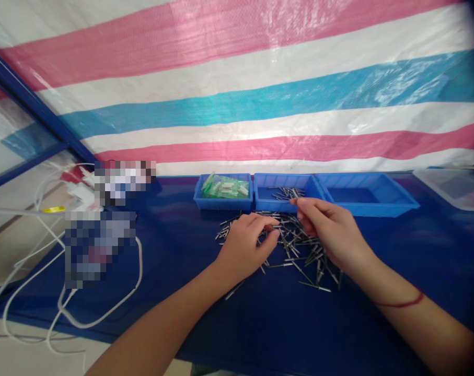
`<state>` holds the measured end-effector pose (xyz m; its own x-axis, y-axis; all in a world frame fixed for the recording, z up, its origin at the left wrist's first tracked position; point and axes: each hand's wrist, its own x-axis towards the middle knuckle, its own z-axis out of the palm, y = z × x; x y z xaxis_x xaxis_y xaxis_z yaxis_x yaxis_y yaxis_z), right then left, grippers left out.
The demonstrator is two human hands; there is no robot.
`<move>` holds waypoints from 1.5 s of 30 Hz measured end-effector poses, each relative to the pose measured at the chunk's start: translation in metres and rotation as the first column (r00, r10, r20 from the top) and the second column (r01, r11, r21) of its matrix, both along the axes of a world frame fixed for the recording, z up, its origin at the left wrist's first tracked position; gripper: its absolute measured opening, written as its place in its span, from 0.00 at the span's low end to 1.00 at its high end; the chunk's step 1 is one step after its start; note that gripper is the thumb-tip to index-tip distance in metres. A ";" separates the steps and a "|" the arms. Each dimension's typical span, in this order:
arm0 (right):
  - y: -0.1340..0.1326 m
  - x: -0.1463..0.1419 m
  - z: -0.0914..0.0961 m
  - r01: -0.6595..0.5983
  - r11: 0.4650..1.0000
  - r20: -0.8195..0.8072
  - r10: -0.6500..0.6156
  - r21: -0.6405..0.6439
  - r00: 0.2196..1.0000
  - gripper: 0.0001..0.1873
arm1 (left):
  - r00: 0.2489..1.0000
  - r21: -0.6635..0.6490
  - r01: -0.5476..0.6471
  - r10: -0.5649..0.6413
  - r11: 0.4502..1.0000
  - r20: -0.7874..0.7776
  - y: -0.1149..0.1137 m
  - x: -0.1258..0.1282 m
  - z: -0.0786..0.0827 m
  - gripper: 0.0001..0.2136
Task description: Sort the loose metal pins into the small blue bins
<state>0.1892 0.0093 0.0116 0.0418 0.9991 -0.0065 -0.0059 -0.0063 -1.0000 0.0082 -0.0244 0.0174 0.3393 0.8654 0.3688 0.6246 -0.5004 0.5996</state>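
Note:
A loose heap of thin silver blind rivets [291, 245] is spread over the dark blue tabletop. My left hand [250, 240] rests over the heap's left side, fingers curved and a gap between thumb and forefinger; nothing shows in it. Above the heap's far right edge, my right hand [328, 227] is closed in a pinch at the front rim of the middle blue bin [268, 204]. A thin rivet seems to stick out at its fingertips, mostly hidden. More rivets [289, 194] lie inside that bin.
At the left, a blue bin [223, 203] holds small green-and-white packets [229, 187]. Another blue bin [378, 209] and a clear plastic container [452, 188] stand at the right. White cables [140, 266] loop over the table's left side. A striped sheet [237, 109] hangs behind.

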 end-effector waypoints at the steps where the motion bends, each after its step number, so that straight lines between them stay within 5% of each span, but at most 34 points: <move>1: 0.003 0.002 -0.001 0.021 1.000 -0.039 -0.021 -0.004 0.999 0.15 | 0.996 0.027 0.017 -0.015 1.000 -0.085 0.000 0.001 -0.001 0.09; 5: 0.007 0.005 0.000 0.033 0.999 -0.109 -0.036 -0.032 0.993 0.16 | 0.938 0.084 0.069 -0.036 0.994 -0.345 -0.002 0.002 -0.008 0.12; 9: 0.001 0.002 0.002 -0.002 0.999 -0.103 -0.002 -0.039 0.995 0.16 | 0.900 0.099 0.089 -0.038 0.991 -0.434 -0.002 0.003 -0.011 0.11; 45: -0.011 -0.004 0.002 -0.186 0.982 0.165 0.186 -0.015 0.969 0.16 | 0.856 0.237 0.067 0.066 0.969 -0.513 0.002 0.004 -0.020 0.09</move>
